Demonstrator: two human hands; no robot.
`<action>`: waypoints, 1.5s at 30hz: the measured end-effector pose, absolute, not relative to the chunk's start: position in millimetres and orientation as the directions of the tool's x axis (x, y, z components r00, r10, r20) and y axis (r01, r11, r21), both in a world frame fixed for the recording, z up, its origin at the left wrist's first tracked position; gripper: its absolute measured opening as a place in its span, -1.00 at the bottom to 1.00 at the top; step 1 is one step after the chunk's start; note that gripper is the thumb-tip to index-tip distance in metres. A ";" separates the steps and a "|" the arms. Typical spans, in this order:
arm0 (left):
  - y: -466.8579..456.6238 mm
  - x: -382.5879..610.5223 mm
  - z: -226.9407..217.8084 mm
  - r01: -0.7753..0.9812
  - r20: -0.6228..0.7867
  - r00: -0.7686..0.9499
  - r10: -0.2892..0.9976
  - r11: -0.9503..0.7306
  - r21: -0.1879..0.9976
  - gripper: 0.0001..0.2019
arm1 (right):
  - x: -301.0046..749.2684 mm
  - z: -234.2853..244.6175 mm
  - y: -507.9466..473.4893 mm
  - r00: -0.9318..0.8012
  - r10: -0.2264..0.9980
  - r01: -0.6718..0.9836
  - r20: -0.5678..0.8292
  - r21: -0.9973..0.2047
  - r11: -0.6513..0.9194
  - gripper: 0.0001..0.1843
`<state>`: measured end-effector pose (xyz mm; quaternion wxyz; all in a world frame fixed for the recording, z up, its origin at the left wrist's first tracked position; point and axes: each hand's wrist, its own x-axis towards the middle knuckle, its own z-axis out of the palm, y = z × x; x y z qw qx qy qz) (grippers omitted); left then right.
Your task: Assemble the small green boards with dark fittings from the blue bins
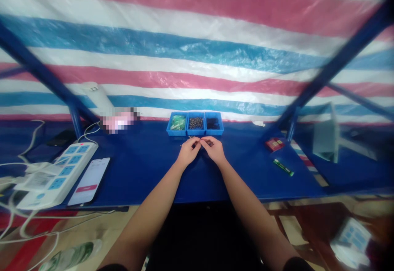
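My left hand (188, 152) and my right hand (214, 151) meet over the blue table, their fingertips pinched together and touching. Whatever lies between the fingertips is too small to make out. Small brownish pieces (191, 137) are on the table around and just beyond the fingers, partly hidden by them. Right behind the hands, three blue bins stand side by side. The left bin (176, 133) holds green and whitish pieces, the middle bin (196, 132) small metallic-looking parts, and the right bin (214, 132) dark parts.
On the left lie a white power strip (66, 168) with cables and a phone (89, 181) with a lit screen. A red box (274, 144) and a green tube (283, 167) lie on the right. Slanted blue frame bars (326, 74) rise at both sides before a striped sheet (197, 78).
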<state>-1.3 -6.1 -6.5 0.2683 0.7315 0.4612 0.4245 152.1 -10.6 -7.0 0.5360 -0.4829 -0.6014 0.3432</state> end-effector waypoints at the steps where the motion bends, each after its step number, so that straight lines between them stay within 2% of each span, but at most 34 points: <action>1: -6.5 -1.3 -5.8 0.447 0.365 0.215 0.906 -0.423 0.788 -0.81 | 151.8 -6.2 -11.1 0.033 0.948 0.204 0.316 -0.931 0.303 -0.68; 11: -7.3 -1.5 -2.1 0.460 0.371 0.214 0.903 -0.429 0.778 -0.76 | 151.7 -8.5 -10.0 0.026 0.964 0.159 0.266 -0.953 0.258 -0.65; 23: -8.0 -0.6 -2.9 0.447 0.353 0.208 0.912 -0.410 0.795 -0.81 | 155.6 -10.8 -7.7 0.030 0.954 0.240 0.298 -0.929 0.283 -0.70; 36: -8.9 -1.7 -0.9 0.448 0.341 0.222 0.913 -0.407 0.796 -0.70 | 153.7 -13.7 -7.1 -0.021 0.950 0.173 0.311 -0.935 0.310 -0.69; 45: -8.1 -1.3 -1.1 0.454 0.322 0.187 0.928 -0.372 0.809 -0.74 | 154.4 -14.4 -6.4 -0.005 0.943 0.229 0.332 -0.918 0.324 -0.71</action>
